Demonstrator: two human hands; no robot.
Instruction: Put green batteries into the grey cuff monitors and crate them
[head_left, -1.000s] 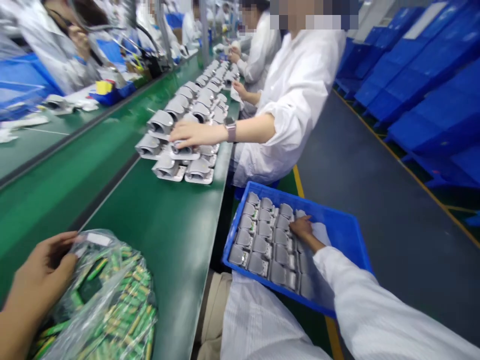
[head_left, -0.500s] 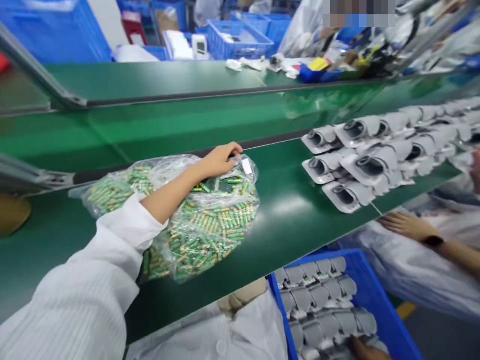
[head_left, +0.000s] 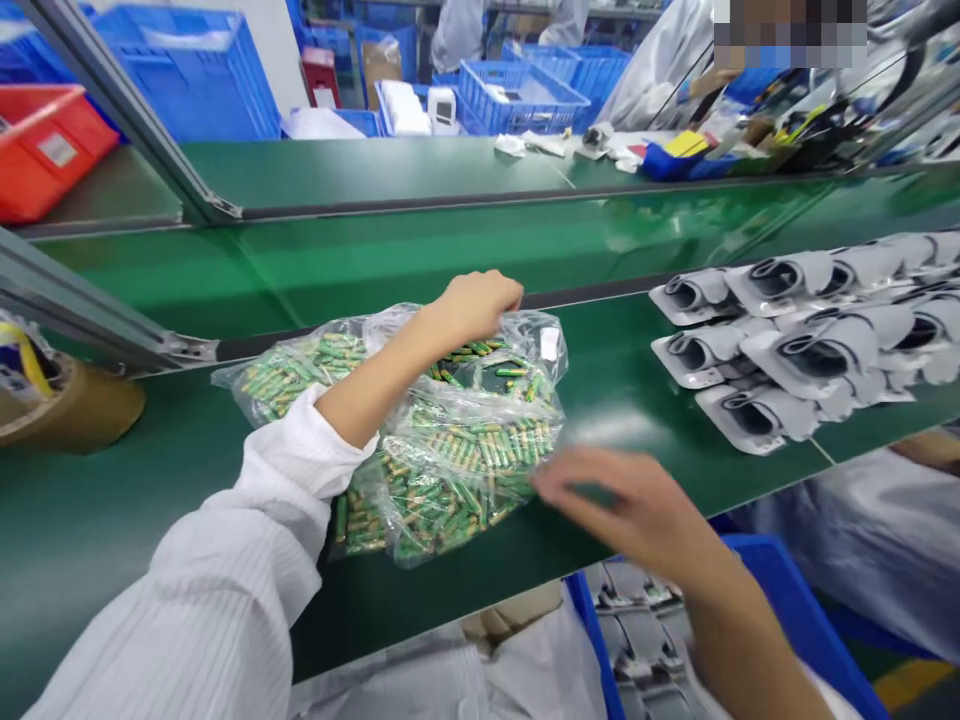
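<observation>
A clear plastic bag of green-and-gold batteries (head_left: 450, 450) lies on the green bench, its film wrinkled. My left hand (head_left: 480, 302) is at the bag's far side with fingers curled down at the film; the fingertips are hidden. My left forearm crosses over the bag. Blurred by motion, my right hand (head_left: 626, 500) hovers at the bag's right edge, a gap showing between thumb and fingers. Nothing shows in it, and whether it touches the film I cannot tell. A white label (head_left: 550, 343) shows at the bag's far right corner.
Rolled grey cuffs (head_left: 817, 355) sit in rows on the bench at right. Below the edge, a blue crate (head_left: 799, 590) holds more. A brown round container (head_left: 90, 405) stands at left beside a metal frame (head_left: 112, 305). A co-worker's covered arm is at far right.
My right hand has come up from the blue crate to the bag's right side. My left hand's fingers have curled more at the bag's far side. The view has shifted left.
</observation>
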